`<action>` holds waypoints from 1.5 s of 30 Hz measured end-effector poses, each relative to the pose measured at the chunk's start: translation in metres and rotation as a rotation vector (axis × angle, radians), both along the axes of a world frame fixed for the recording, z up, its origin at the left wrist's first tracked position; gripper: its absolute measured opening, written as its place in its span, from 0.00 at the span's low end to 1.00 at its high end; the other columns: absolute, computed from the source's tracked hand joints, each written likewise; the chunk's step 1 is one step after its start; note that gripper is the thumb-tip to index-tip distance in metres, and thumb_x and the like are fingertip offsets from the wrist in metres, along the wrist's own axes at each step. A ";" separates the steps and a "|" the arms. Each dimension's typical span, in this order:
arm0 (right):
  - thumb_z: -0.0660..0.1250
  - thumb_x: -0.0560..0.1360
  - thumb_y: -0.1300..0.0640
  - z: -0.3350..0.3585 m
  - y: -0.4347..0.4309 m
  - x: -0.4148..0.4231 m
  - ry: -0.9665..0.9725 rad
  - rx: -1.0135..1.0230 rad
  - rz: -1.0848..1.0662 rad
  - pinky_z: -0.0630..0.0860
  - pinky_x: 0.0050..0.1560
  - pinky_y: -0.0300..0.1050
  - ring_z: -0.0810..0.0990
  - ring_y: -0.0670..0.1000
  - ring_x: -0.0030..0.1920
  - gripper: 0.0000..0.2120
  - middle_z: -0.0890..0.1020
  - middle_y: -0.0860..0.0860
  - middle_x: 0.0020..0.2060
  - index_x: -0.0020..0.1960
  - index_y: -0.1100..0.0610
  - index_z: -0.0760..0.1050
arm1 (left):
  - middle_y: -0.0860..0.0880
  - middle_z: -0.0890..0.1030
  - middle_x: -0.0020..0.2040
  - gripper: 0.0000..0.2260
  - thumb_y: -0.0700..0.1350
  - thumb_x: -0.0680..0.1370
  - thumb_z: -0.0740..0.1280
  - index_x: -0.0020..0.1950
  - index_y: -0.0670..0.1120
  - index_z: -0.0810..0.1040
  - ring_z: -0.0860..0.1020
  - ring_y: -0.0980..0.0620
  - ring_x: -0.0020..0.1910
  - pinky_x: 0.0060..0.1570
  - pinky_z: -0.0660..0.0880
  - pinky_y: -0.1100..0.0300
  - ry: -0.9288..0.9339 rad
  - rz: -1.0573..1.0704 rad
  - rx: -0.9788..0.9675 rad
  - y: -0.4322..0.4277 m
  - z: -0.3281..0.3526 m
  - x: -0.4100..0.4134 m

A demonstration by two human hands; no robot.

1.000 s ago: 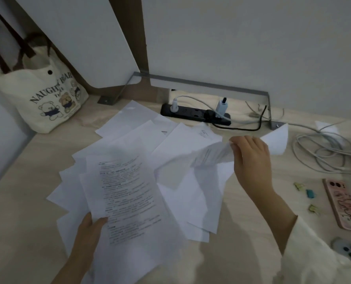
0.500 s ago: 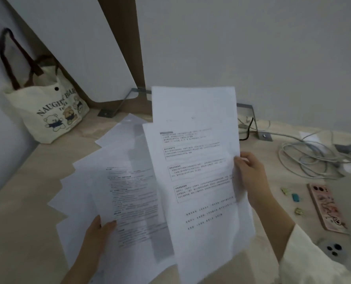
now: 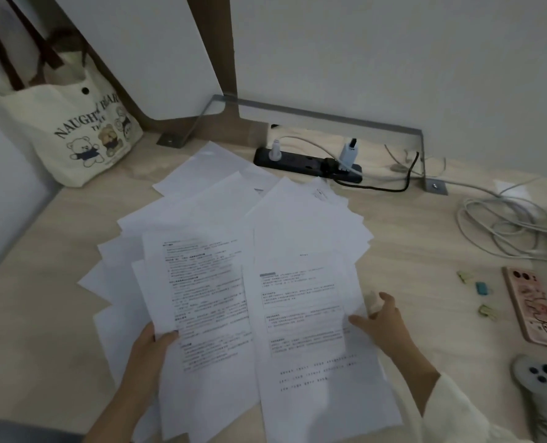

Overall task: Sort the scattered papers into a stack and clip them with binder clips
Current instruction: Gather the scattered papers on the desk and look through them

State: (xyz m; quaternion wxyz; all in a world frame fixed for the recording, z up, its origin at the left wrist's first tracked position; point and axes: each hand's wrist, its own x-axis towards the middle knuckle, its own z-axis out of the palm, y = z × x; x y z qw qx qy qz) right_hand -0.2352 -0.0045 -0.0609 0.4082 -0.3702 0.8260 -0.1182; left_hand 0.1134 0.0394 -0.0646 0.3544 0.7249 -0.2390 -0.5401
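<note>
The left grip (image 3: 152, 350) holds the left printed sheet (image 3: 202, 298) by its near left edge, thumb on top and fingers hidden beneath, likely to start the stack. The right grip (image 3: 382, 318) is loose and spread, only its thumb resting on the edge of the right printed sheet (image 3: 307, 330), probably to square it alongside. Both sheets lie over the fanned papers (image 3: 218, 199) at the middle of the desk (image 3: 42, 314). Their long axes run away from the person, leaning slightly left, with the headings toward the wall and readable. The binder clips (image 3: 482, 288) wait untouched to the right, beside a phone (image 3: 531, 308).
</note>
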 end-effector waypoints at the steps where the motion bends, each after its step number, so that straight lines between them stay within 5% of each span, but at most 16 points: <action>1: 0.74 0.68 0.57 -0.002 0.005 0.000 0.010 0.020 0.011 0.75 0.54 0.55 0.75 0.63 0.58 0.42 0.70 0.64 0.64 0.72 0.61 0.53 | 0.46 0.77 0.55 0.15 0.40 0.77 0.63 0.64 0.49 0.73 0.75 0.46 0.53 0.59 0.70 0.49 -0.006 0.003 0.005 0.001 -0.001 0.000; 5: 0.69 0.71 0.63 -0.011 0.021 -0.001 0.057 -0.008 0.013 0.68 0.35 0.42 0.74 0.56 0.45 0.21 0.75 0.61 0.54 0.61 0.63 0.65 | 0.46 0.75 0.57 0.18 0.39 0.78 0.62 0.68 0.46 0.69 0.73 0.48 0.53 0.57 0.69 0.52 -0.022 0.016 0.005 0.003 -0.006 -0.002; 8: 0.63 0.75 0.63 -0.002 0.025 -0.002 0.153 -0.134 0.039 0.65 0.33 0.42 0.72 0.52 0.37 0.01 0.77 0.55 0.39 0.46 0.61 0.72 | 0.48 0.73 0.55 0.18 0.40 0.78 0.61 0.69 0.46 0.68 0.71 0.49 0.52 0.55 0.67 0.55 -0.023 0.016 -0.009 0.002 -0.005 -0.005; 13: 0.61 0.76 0.61 0.028 0.018 -0.001 0.015 -0.367 -0.084 0.68 0.34 0.42 0.73 0.54 0.35 0.06 0.79 0.55 0.35 0.45 0.55 0.75 | 0.47 0.75 0.56 0.17 0.40 0.78 0.62 0.68 0.47 0.69 0.73 0.48 0.52 0.56 0.69 0.52 -0.012 0.028 -0.003 0.003 -0.007 -0.003; 19: 0.59 0.77 0.61 0.018 0.013 0.003 0.017 -0.267 -0.087 0.69 0.37 0.45 0.74 0.56 0.39 0.10 0.81 0.60 0.43 0.55 0.57 0.75 | 0.47 0.77 0.57 0.17 0.40 0.78 0.63 0.67 0.47 0.70 0.74 0.46 0.54 0.59 0.70 0.49 0.014 0.029 0.022 0.004 -0.011 0.001; 22: 0.66 0.74 0.54 0.009 0.015 0.003 0.006 -0.072 -0.105 0.75 0.48 0.53 0.77 0.60 0.49 0.26 0.78 0.62 0.54 0.69 0.59 0.62 | 0.47 0.77 0.56 0.16 0.40 0.78 0.63 0.66 0.47 0.71 0.75 0.47 0.52 0.56 0.71 0.51 0.032 0.028 0.010 0.005 -0.010 0.001; 24: 0.71 0.70 0.53 0.005 0.020 0.005 -0.017 0.054 -0.059 0.76 0.40 0.51 0.77 0.60 0.48 0.37 0.76 0.63 0.57 0.71 0.60 0.55 | 0.47 0.77 0.56 0.17 0.41 0.78 0.63 0.67 0.48 0.71 0.74 0.47 0.53 0.56 0.71 0.51 0.044 0.028 0.008 0.004 -0.011 0.002; 27: 0.70 0.71 0.63 -0.006 0.031 0.003 -0.017 0.081 -0.017 0.75 0.31 0.47 0.77 0.57 0.41 0.29 0.78 0.59 0.47 0.66 0.61 0.59 | 0.47 0.76 0.58 0.18 0.42 0.78 0.63 0.68 0.48 0.70 0.74 0.46 0.56 0.59 0.70 0.48 0.036 0.022 0.015 0.005 -0.015 0.003; 31: 0.62 0.74 0.64 -0.004 0.037 -0.013 0.226 0.036 -0.020 0.73 0.42 0.47 0.76 0.56 0.39 0.09 0.81 0.59 0.42 0.51 0.66 0.76 | 0.47 0.77 0.58 0.17 0.42 0.78 0.63 0.67 0.49 0.71 0.75 0.45 0.58 0.61 0.70 0.47 0.041 0.024 0.008 0.006 -0.016 0.004; 34: 0.64 0.74 0.59 0.004 0.040 -0.013 0.140 0.062 -0.114 0.78 0.47 0.54 0.79 0.59 0.42 0.09 0.79 0.56 0.39 0.51 0.64 0.73 | 0.47 0.77 0.58 0.17 0.41 0.78 0.63 0.67 0.49 0.71 0.75 0.45 0.58 0.61 0.71 0.47 0.036 0.018 0.006 0.006 -0.015 0.004; 37: 0.71 0.70 0.51 0.007 0.051 0.003 0.133 0.162 0.030 0.76 0.53 0.55 0.75 0.62 0.54 0.27 0.73 0.60 0.53 0.61 0.64 0.64 | 0.47 0.77 0.56 0.17 0.41 0.78 0.62 0.67 0.48 0.71 0.75 0.46 0.55 0.58 0.71 0.50 0.027 0.023 0.005 0.006 -0.014 0.002; 39: 0.73 0.69 0.54 0.003 0.060 0.015 0.160 0.123 0.072 0.72 0.56 0.54 0.71 0.64 0.59 0.33 0.66 0.62 0.58 0.63 0.66 0.60 | 0.47 0.76 0.56 0.17 0.41 0.78 0.62 0.67 0.48 0.70 0.74 0.46 0.55 0.58 0.71 0.50 0.031 0.026 0.001 0.006 -0.014 0.001; 42: 0.76 0.65 0.61 -0.009 0.066 0.021 0.030 0.058 -0.131 0.75 0.53 0.62 0.71 0.64 0.55 0.31 0.65 0.63 0.57 0.59 0.66 0.60 | 0.47 0.77 0.57 0.17 0.42 0.78 0.63 0.67 0.48 0.70 0.74 0.46 0.55 0.59 0.71 0.49 0.025 0.018 0.003 0.007 -0.014 0.001; 45: 0.74 0.67 0.60 -0.012 0.064 0.021 0.015 0.041 -0.173 0.77 0.47 0.57 0.75 0.62 0.50 0.23 0.73 0.64 0.55 0.51 0.61 0.61 | 0.48 0.77 0.57 0.17 0.43 0.78 0.64 0.66 0.50 0.71 0.75 0.46 0.56 0.59 0.71 0.49 0.026 0.007 -0.001 0.007 -0.015 0.002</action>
